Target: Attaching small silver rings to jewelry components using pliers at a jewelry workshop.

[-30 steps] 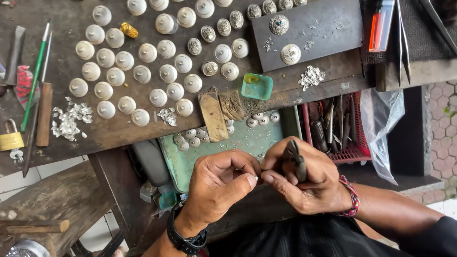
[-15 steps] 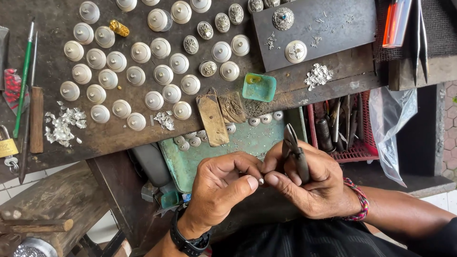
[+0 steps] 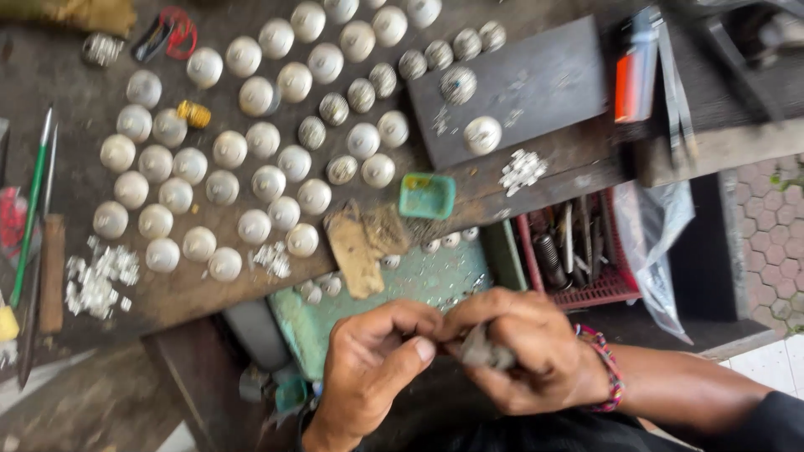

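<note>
Round silver pieces crowd bench; green tray ahead partly bare; red basket blocks right.

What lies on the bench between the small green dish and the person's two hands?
In the head view, a tan worn pad and the green tray with small silver pieces lie between the small green dish and the left hand and right hand.

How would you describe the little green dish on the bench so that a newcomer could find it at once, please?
Start at the dark wooden workbench and follow its near edge to the middle, above both hands. The small green dish sits there, right of the rows of pale round domes. It alone is square and bright green.
</note>
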